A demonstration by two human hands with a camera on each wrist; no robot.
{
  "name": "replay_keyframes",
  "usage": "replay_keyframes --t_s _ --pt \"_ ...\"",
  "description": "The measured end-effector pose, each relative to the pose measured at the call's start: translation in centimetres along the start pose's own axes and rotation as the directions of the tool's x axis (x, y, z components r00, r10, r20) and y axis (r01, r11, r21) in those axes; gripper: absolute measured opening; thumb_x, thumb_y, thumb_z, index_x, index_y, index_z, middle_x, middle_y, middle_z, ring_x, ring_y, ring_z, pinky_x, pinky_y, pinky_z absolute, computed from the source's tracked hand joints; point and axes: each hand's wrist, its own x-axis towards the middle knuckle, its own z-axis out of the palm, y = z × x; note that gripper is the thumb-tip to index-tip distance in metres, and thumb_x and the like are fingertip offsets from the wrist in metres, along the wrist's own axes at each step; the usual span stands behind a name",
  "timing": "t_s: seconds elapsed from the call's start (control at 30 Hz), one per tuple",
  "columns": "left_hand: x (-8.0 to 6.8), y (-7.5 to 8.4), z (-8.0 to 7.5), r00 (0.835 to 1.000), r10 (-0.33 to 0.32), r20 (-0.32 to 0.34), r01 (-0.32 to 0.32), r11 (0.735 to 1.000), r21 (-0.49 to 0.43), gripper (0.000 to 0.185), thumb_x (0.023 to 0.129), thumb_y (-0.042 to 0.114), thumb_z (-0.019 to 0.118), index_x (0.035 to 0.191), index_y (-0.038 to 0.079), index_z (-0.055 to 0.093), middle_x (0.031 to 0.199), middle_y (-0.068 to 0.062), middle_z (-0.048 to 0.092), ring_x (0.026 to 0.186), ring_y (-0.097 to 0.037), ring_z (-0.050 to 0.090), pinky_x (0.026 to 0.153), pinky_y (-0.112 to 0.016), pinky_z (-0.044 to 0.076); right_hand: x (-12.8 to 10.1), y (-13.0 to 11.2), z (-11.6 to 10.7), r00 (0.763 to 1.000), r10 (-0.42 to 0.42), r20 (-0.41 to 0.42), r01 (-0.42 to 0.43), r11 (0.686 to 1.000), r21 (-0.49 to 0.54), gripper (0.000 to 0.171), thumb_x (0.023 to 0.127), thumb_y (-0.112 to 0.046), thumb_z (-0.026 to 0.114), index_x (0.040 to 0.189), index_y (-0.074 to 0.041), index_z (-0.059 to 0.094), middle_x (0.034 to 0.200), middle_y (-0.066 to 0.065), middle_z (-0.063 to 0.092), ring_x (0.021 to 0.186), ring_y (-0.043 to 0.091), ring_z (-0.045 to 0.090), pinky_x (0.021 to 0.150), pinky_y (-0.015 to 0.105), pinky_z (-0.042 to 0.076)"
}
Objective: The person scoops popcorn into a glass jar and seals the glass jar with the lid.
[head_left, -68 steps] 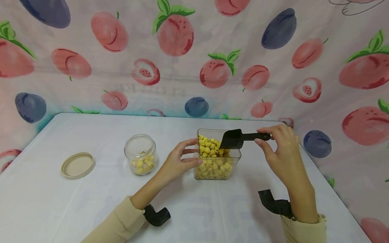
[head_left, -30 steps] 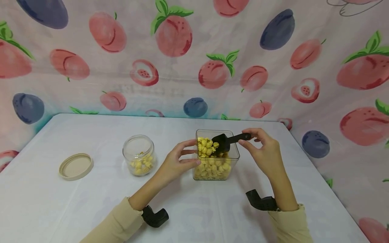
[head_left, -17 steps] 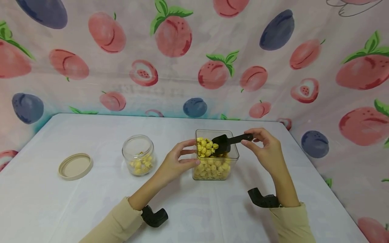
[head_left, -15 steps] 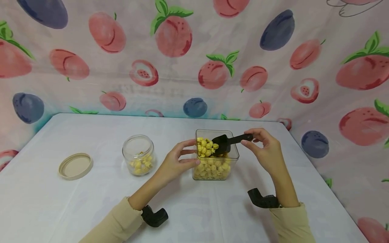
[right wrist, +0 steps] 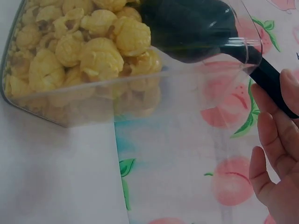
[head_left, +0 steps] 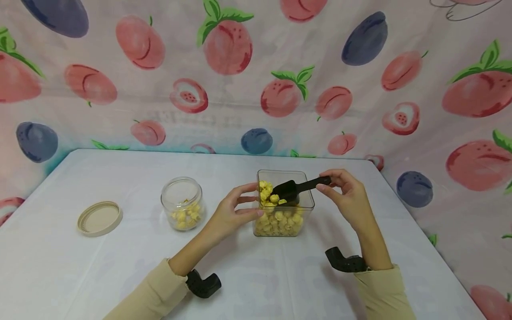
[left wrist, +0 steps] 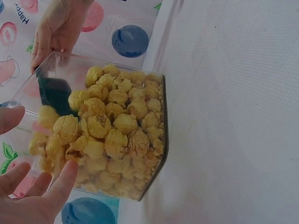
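Observation:
A clear square plastic container, part full of yellow popcorn, stands at the middle of the table. My left hand holds its left side, thumb at the front corner and fingers spread along the wall. Between thumb and fingers my right hand pinches the handle of a black scoop. The handle crosses the container's right rim, and the blade lies down among the popcorn, pointing left. Through the clear wall the scoop's blade shows beside the kernels in the right wrist view. Its front edge is buried.
To the left stands a round clear jar, lidless, with some popcorn at its bottom. A beige round lid lies farther left on the white-covered table. A fruit-patterned cloth hangs behind the table and along its right side.
The right hand has brought the scoop from above the container down into the popcorn, then pushed it leftward, heaping kernels against the left wall. The left hand keeps its place on the container.

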Motion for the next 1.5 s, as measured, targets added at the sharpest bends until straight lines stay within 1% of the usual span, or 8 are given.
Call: replay_keyframes --t_s 0.17,0.33,0.57,0.67,0.93,1.2,1.37,1.5 --pt "0.0 -0.1 -0.1 1.0 0.003 0.0 -0.003 1.0 0.002 0.064 0.085 0.01 0.067 0.141 0.013 0.037 0.145 -0.006 0.034 0.126 -0.031 0.045 0.094 -0.036 0.05 0.0 0.3 -0.2 0.998 -0.023 0.05 0.019 0.998 0.068 0.027 0.083 -0.001 0.067 0.107 0.006 0.058 0.087 -0.016 0.066 0.083 0.007 0.055 0.075 0.014 0.047" --pt "0.0 -0.2 -0.1 1.0 0.003 0.001 -0.003 1.0 -0.005 0.064 0.085 0.01 0.067 0.141 0.013 0.037 0.145 -0.006 0.034 0.126 -0.032 0.044 0.094 -0.035 0.05 0.1 0.4 -0.6 0.997 -0.038 0.061 0.034 0.997 0.076 0.028 0.082 0.0 0.067 0.108 0.006 0.058 0.089 -0.015 0.066 0.084 0.007 0.056 0.075 0.015 0.047" --pt "0.0 -0.1 -0.1 1.0 0.006 0.0 -0.006 1.0 -0.006 0.064 0.085 0.009 0.067 0.141 0.012 0.037 0.146 -0.007 0.033 0.127 -0.033 0.044 0.095 -0.035 0.05 -0.1 -0.1 -1.2 0.998 -0.061 -0.015 0.061 0.998 -0.007 0.03 0.085 0.0 0.064 0.113 0.003 0.057 0.094 -0.014 0.061 0.083 0.006 0.056 0.081 0.013 0.046" --pt "0.0 -0.1 -0.1 1.0 0.01 -0.004 -0.01 1.0 -0.006 0.064 0.085 0.008 0.067 0.141 0.012 0.037 0.146 -0.007 0.034 0.126 -0.033 0.044 0.095 -0.035 0.05 0.0 -0.4 -1.1 0.994 -0.101 -0.041 0.101 0.995 -0.011 0.031 0.086 0.002 0.062 0.116 0.004 0.056 0.097 -0.013 0.058 0.082 0.006 0.055 0.081 0.013 0.045" --pt "0.0 -0.2 -0.1 1.0 0.009 0.005 -0.009 1.0 -0.006 0.064 0.085 0.009 0.067 0.141 0.012 0.037 0.146 -0.007 0.033 0.127 -0.032 0.044 0.095 -0.035 0.05 0.0 -1.1 0.0 0.971 -0.204 -0.123 0.2 0.979 -0.05 0.035 0.085 0.009 0.058 0.12 0.004 0.055 0.096 -0.013 0.055 0.084 0.005 0.054 0.082 0.01 0.045" --pt "0.0 -0.2 -0.1 1.0 0.007 0.006 -0.007 1.0 -0.004 0.063 0.085 0.01 0.067 0.141 0.012 0.037 0.146 -0.007 0.033 0.126 -0.032 0.045 0.095 -0.035 0.05 -0.1 -1.8 0.7 0.964 -0.239 -0.118 0.229 0.969 -0.087 0.038 0.085 0.009 0.058 0.122 0.001 0.057 0.096 -0.014 0.055 0.081 0.006 0.052 0.073 0.01 0.044" --pt "0.0 -0.2 -0.1 1.0 0.008 0.006 -0.008 1.0 -0.005 0.063 0.085 0.01 0.067 0.141 0.012 0.038 0.146 -0.006 0.033 0.126 -0.032 0.045 0.094 -0.034 0.05 -0.2 -2.0 1.1 0.956 -0.268 -0.122 0.245 0.953 -0.178 0.039 0.083 0.006 0.063 0.121 -0.004 0.06 0.09 -0.007 0.053 0.083 0.005 0.047 0.066 0.014 0.038" --pt "0.0 -0.2 -0.1 1.0 0.008 0.007 -0.008 1.0 -0.005 0.063 0.085 0.01 0.067 0.141 0.013 0.038 0.146 -0.006 0.033 0.126 -0.031 0.045 0.094 -0.034 0.05 -0.1 -1.6 1.4 0.966 -0.241 -0.097 0.221 0.958 -0.181 0.037 0.083 0.004 0.064 0.119 -0.005 0.061 0.088 -0.004 0.054 0.082 0.003 0.047 0.065 0.015 0.035"
